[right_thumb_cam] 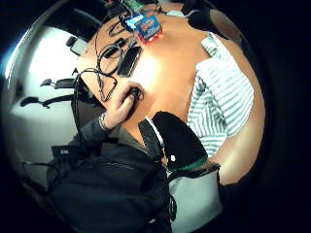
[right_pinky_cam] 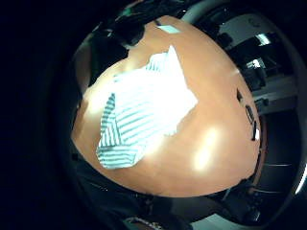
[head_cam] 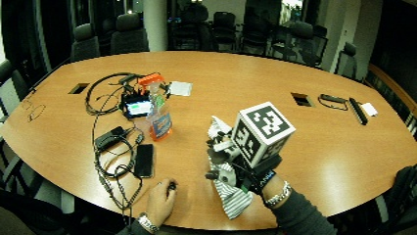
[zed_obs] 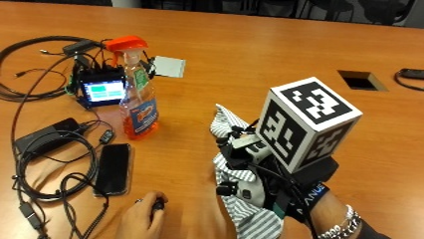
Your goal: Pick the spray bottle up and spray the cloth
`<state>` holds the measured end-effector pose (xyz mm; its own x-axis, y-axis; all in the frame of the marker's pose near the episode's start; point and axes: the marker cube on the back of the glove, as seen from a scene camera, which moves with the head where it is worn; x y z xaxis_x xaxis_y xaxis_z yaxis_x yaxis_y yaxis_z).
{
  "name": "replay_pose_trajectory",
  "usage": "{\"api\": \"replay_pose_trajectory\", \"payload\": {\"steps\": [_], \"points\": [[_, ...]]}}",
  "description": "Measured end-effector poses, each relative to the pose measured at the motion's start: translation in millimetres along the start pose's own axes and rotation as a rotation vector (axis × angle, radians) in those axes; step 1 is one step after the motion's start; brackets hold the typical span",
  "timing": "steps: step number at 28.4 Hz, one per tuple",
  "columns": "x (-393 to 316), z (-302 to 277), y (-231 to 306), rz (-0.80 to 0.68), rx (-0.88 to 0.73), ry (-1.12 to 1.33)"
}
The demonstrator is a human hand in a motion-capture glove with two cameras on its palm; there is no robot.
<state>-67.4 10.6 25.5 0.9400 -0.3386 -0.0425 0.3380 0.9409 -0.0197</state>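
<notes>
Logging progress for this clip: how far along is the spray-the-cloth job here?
Nothing looks done yet. The spray bottle stands upright on the table, untouched, beside the small lit screen. The gloved right hand hangs over the striped cloth, apart from the bottle; its fingers are hidden. The bare hand rests at the table edge. Left: reach, grip, lift, spray.

The desk (zed_obs: pixel 278 55) is showing smooth, glossy wood that is catching the light. The cloth (right_pinky_cam: pixel 144 110) is lying as soft, matt striped fabric. The spray bottle (zed_obs: pixel 136 94) is looking like clear, shiny plastic. The phone (zed_obs: pixel 114 168) is gleaming glossy black.
</notes>
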Motion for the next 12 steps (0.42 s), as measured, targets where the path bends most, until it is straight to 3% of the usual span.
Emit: {"api": "replay_pose_trajectory", "payload": {"steps": [12], "points": [[16.1, 0.1, 21.3, 0.097, 0.041, -0.018]]}}
